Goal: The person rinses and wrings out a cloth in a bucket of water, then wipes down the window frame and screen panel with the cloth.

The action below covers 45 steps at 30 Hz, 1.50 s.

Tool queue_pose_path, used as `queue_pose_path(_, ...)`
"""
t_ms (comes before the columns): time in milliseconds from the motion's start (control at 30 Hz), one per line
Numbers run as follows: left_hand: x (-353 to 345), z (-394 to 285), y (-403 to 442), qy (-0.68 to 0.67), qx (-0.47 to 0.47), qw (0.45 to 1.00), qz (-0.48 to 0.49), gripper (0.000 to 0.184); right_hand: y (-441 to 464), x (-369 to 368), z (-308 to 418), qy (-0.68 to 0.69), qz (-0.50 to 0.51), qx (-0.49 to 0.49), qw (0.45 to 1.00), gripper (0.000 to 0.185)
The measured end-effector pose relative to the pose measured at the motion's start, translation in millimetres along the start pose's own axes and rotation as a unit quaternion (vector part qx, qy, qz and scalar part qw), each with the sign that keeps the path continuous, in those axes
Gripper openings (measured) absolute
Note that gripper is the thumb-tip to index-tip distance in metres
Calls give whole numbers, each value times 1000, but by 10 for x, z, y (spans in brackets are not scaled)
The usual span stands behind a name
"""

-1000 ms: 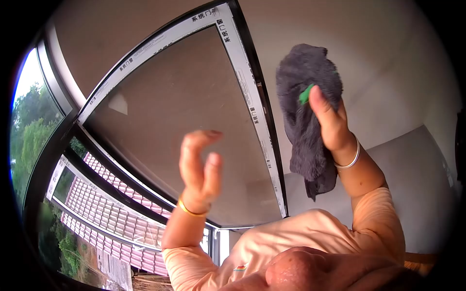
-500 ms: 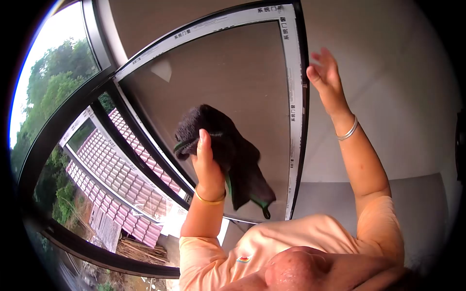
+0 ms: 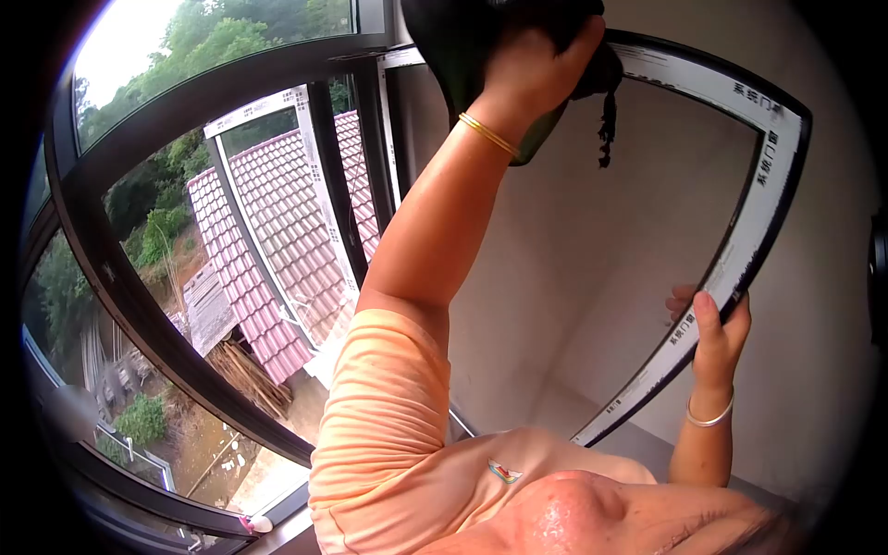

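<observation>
Left hand [image 3: 536,74] grasps dark cloth [image 3: 449,42] at the sash's [image 3: 782,139] top edge, near its top left corner — fingertips mostly hidden, contact with glass unclear. Right hand [image 3: 719,342] grips the sash's right edge — thumb in front, fingers behind.

From the head — close, facing the sash [image 3: 779,148].

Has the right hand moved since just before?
Yes: the right hand went from outside the open window's frame onto its side edge, now gripping it.
</observation>
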<state>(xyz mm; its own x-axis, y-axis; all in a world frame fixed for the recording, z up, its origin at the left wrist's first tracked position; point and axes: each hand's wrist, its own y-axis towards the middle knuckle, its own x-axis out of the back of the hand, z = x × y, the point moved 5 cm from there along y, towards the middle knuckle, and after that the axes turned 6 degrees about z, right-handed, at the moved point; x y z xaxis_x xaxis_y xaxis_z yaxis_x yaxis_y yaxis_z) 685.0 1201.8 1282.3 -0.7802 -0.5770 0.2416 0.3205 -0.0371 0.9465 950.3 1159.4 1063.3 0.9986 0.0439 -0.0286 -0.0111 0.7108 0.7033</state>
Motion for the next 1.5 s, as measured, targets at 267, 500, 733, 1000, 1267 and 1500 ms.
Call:
queue_pose_path(267, 1018, 2239, -403, 51, 324, 942, 67, 47, -363, -226, 168, -77, -61, 33, 995, 65)
queue_pose_path(500, 1410, 3181, -467, 414, 101, 823, 375, 65, -752, -178, 107, -177, -143, -21, 974, 86)
queue_pose_path(733, 1477, 4119, -237, 270, 404, 793, 368, 26, -1028, -114, 124, -204, -204, -46, 956, 87)
queue_pose_path(1000, 1405, 3542, -268, 471, 172, 779, 377, 39, -1002, -78, 102, -220, -236, 50, 945, 82)
queue_pose_path(1267, 1318, 3071, -559, -26, 176, 977, 114, 29, -773, -119, 114, -232, -130, 105, 958, 74)
queue_pose_path(1500, 764, 1549, -776, 277, -180, 943, -46, 32, -699, -96, 37, -262, -169, 159, 937, 77)
